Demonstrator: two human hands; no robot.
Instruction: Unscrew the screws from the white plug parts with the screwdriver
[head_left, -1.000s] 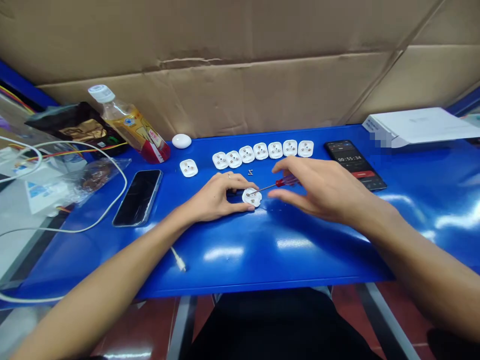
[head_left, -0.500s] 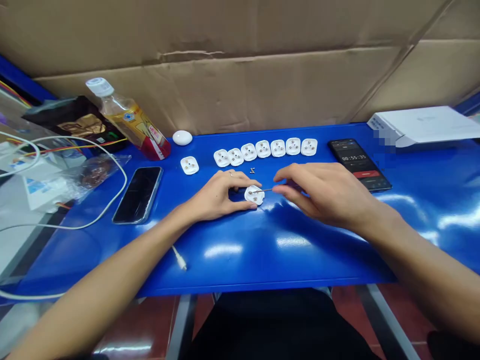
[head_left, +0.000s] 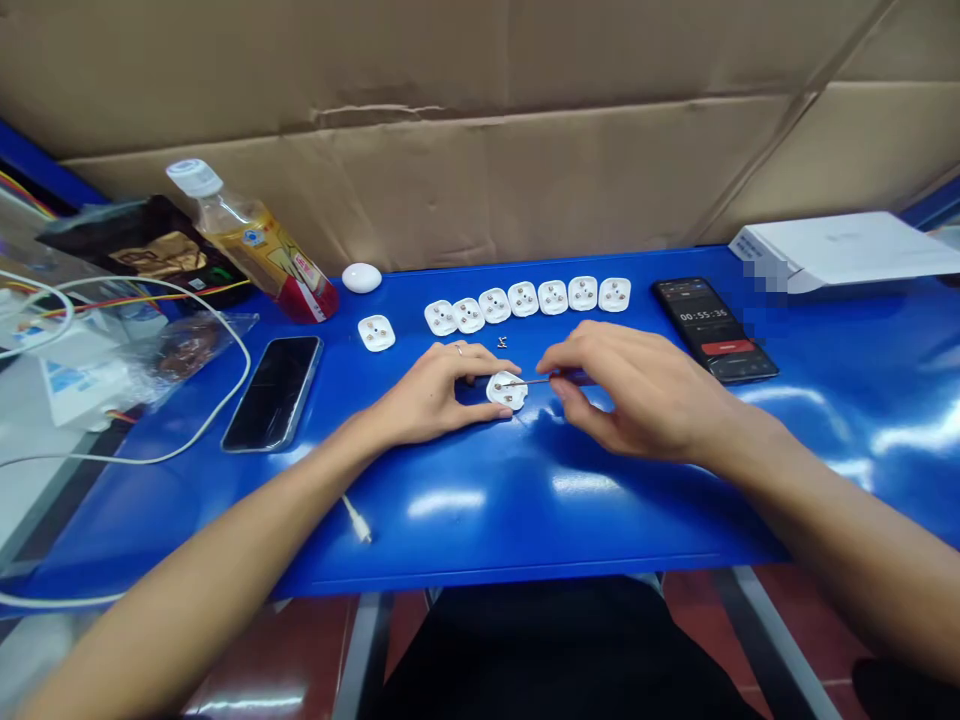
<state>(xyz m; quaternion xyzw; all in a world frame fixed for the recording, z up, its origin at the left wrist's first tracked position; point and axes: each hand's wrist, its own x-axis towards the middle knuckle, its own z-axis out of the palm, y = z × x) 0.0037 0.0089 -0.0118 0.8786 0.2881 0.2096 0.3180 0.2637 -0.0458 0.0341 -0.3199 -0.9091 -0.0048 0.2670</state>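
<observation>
Between the thumb and forefinger of my left hand is a small white plastic plug cover with metal pieces inside, held on the table. My right hand grips a screwdriver by its handle, which the fingers mostly hide. The thin shaft points left, and its tip reaches a metal piece in the plug cover. A few tiny screws lie just beyond my left fingers. Farther back stands a row of similar white plug covers, with a separate one to the left.
On the blue table lie a dark phone at left and a phone with a running timer at right. A drink bottle, white cable, white egg-shaped object and white box surround the work.
My right-hand fingers have shifted slightly on the screwdriver, and more of its shaft shows. The left hand still holds the plug cover. The whole view has moved a little.
</observation>
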